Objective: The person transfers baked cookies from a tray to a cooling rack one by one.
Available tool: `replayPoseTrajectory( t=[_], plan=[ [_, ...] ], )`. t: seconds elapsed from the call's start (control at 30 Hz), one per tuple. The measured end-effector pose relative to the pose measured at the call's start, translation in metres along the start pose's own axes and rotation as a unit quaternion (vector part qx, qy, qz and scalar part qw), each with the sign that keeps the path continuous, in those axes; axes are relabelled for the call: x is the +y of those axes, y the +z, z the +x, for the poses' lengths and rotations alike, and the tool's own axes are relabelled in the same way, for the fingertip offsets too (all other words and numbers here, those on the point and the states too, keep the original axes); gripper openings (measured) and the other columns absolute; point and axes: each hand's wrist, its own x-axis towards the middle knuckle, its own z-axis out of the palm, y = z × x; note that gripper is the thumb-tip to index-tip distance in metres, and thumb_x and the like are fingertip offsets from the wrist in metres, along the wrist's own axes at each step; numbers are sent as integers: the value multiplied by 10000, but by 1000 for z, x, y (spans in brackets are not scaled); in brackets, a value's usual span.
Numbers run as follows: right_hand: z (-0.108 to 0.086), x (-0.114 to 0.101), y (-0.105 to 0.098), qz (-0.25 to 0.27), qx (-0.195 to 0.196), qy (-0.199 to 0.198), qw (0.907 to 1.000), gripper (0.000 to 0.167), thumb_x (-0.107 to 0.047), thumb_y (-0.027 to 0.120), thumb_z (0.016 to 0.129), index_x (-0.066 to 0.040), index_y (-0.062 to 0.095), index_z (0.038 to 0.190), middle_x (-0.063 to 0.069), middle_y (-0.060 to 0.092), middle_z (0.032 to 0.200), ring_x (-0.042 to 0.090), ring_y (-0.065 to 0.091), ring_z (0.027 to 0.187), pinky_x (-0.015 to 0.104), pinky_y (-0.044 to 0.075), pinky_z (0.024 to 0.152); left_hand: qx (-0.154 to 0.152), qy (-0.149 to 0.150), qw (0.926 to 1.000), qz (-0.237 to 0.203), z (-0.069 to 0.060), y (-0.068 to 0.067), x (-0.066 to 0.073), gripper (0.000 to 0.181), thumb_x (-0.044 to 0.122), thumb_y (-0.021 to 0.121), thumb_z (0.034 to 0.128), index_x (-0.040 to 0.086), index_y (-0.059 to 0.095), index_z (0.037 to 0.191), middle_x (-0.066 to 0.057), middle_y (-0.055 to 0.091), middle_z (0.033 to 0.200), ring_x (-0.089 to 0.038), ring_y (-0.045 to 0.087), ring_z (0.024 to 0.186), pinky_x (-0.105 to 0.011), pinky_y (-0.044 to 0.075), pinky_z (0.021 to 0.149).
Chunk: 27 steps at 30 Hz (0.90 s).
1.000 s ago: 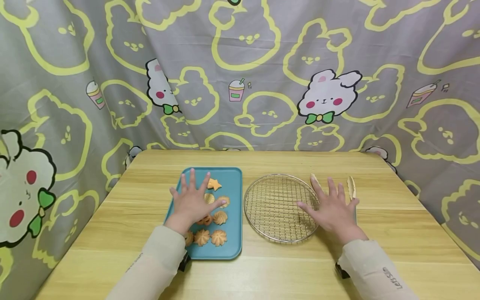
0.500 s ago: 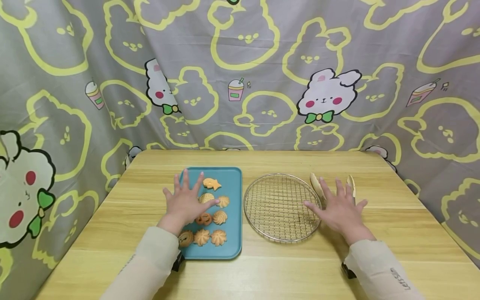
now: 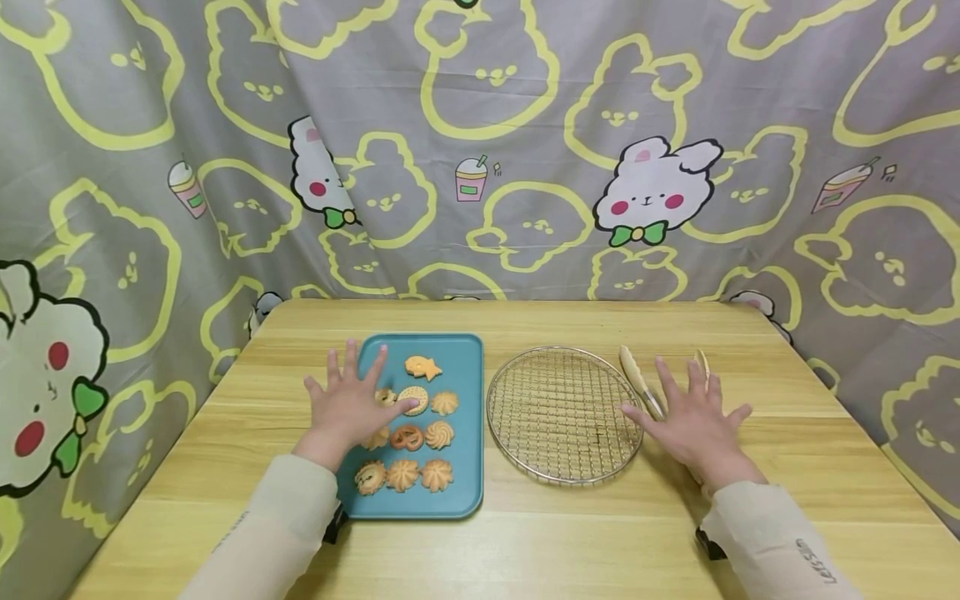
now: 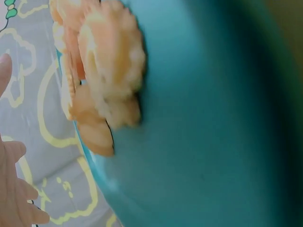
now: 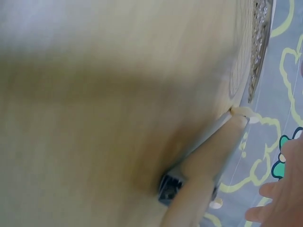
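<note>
The tongs (image 3: 634, 368) lie on the right side of the table (image 3: 570, 550), partly under the right hand (image 3: 701, 429) in the head view, and their long axis runs roughly away from the person — pale tips at the far end, the two arms spread from each other. The right hand is much the nearer; the left hand (image 3: 343, 414) is well apart from them, over the left part of the tray (image 3: 461, 358). A round wire rack (image 3: 555, 417) sits between tray and tongs, just beside both, so it stands in the straight line from one to the other.

The hands are well apart, palms down with fingers spread, and neither holds anything. In each wrist view the fingers show against the curtain (image 3: 540, 92), which suggests they are raised.

The tongs have slim metal arms behind those tips; their near end is hard to make out. The tray is blue-green with rounded corners, its longer side running away from the person. On it lie golden cookies in rows — a fish-shaped cookie (image 3: 423, 367) at the far end, a browner pretzel-shaped cookie (image 3: 407, 438) nearer, and several ridged ones, some partly hidden by the left hand
</note>
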Motion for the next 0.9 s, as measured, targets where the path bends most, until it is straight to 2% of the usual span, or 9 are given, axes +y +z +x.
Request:
replayPoseTrajectory(
  t=[0.23,0.57,0.9],
  plan=[
    [-2,6,-3,-84,0,34,10000,983,-745,420,852,-194,-1,1549,338,-46,1511,655,0,1283,862,-95,773,71,-6,10000,-2,-2,-2,-15,1041,834,391,780,208,84,1553,-267,-70,1546,-521,-100,1364,-801,-19,936],
    [-7,15,-5,-51,-120,218,9997,1032,-760,403,845,-155,-69,1535,405,-22,1468,670,-21,1267,854,-122,764,29,-148,9997,-199,-7,-5,-32,1025,771,490,794,179,132,1550,-277,-69,1542,-526,-119,1357,-794,-67,930],
    [-9,23,-8,27,-134,389,9991,1143,-776,453,810,-77,-118,1512,440,35,1434,658,57,1257,879,-42,746,-41,-49,10000,4,-7,-5,-51,1024,792,457,792,188,129,1550,-289,-50,1537,-540,-101,1351,-798,-48,929]
  ],
)
